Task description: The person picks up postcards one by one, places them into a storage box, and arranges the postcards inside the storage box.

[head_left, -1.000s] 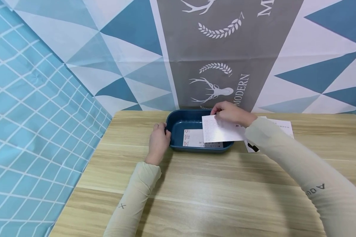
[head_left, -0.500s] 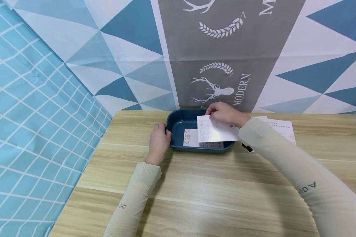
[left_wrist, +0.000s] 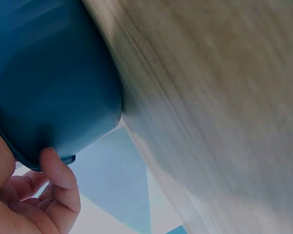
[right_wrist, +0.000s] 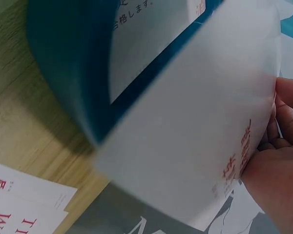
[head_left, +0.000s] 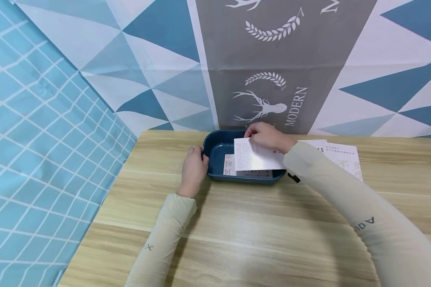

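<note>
Printed card [head_left: 253, 160], pinched in the right hand [head_left: 267, 137] over the blue tray [head_left: 244, 180], could land crooked if released while overhanging its right side (left hand [head_left: 194, 169] grips the opposite end).

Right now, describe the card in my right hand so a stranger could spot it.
At the far edge of the wooden table sits a blue tray. Over its right side, your right hand pinches a white card. Only this card is held; the other cards lie in the tray or on the table.
</note>
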Motion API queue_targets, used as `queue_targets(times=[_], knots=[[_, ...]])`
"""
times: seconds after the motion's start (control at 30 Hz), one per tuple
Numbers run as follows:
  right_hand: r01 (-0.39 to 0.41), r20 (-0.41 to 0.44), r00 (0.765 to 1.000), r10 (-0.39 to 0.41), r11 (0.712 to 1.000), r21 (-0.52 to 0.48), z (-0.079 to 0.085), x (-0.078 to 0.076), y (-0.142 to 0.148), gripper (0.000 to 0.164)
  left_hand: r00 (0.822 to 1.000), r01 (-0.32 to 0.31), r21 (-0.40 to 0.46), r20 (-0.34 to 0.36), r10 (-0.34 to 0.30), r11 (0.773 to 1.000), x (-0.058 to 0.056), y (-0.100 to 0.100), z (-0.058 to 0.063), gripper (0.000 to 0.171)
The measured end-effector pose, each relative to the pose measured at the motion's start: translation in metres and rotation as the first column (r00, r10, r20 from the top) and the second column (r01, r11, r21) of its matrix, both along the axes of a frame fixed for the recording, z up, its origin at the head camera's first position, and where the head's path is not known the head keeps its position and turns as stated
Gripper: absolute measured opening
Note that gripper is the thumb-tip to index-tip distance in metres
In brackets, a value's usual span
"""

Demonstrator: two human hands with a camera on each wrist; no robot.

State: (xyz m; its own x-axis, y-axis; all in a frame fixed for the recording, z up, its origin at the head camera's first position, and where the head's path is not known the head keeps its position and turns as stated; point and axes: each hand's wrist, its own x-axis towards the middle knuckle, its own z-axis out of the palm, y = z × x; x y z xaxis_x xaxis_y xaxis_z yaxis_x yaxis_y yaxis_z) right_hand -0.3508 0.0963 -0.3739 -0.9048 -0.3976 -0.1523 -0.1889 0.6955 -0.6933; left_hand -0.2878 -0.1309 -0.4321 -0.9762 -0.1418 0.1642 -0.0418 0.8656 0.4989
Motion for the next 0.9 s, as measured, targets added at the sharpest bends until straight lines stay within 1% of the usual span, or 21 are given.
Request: queue_targets(times=[0.3, 0.53, 0.73, 0.9], knots=[[-0.008, 0.003, 1.000, 0.008, 1.000, -0.008, -0.001, 0.000, -0.011, 0.024, 1.000, -0.001, 0.002, 0.009, 0.001, 1.000, -0.001, 0.000, 0.001, 0.028], [-0.008, 0.020, 1.000, 0.008, 1.000, -0.022, -0.007, -0.003, -0.020, 0.025, 1.000, -0.009, 0.002, 0.019, 0.009, 1.000, 0.000, -0.001, 0.001, 0.029], [-0.004, 0.014, 1.000, 0.005, 1.000, -0.029, -0.010, -0.005, -0.026, 0.025, 1.000, 0.000, -0.019, 0.020, 0.001, 1.000, -0.001, 0.001, 0.002, 0.029], [-0.007, 0.017, 1.000, 0.007, 0.999, -0.036, -0.013, -0.006, -0.030, 0.025, 1.000, -0.003, -0.012, 0.031, 0.003, 1.000, 0.000, 0.001, 0.003, 0.030]])
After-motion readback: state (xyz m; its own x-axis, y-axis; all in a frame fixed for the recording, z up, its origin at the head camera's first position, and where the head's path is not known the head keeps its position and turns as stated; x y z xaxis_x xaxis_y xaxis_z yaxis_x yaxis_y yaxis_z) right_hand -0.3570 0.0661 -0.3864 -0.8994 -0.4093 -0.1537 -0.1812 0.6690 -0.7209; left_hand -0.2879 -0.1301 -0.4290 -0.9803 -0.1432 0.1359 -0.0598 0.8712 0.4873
